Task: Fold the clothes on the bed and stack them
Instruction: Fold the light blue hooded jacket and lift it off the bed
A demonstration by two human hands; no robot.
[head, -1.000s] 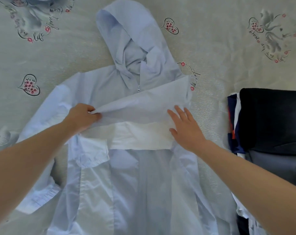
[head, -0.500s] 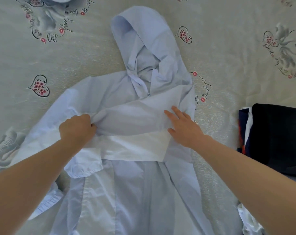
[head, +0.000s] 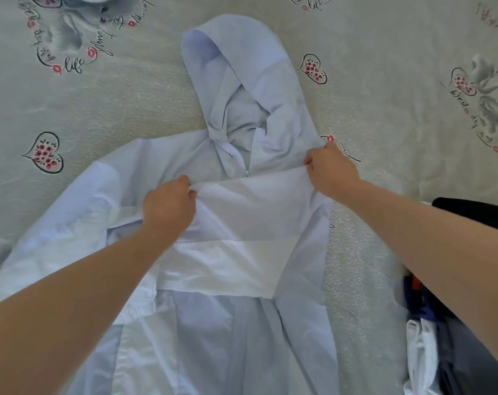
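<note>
While it lies spread face-up on the bed sheet (head: 145, 104), a pale blue hooded jacket (head: 242, 323) fills the middle of the view, its hood (head: 242, 58) pointing away from the person. One sleeve (head: 253, 212) is folded across the chest. The left hand (head: 169, 209) has its fingers curled round the sleeve's end near the jacket's middle. The right hand (head: 331, 168) pinches the fabric at the shoulder fold, just beside the base of the hood. To the right, at the frame edge, sits a stack of dark folded clothes (head: 470, 352), partly hidden by the right forearm. The fabric looks thin and slippery, so the sleeve could probably slide or bunch once let go, leaving a crooked fold. The other sleeve (head: 62, 223) is not yet folded in.
</note>
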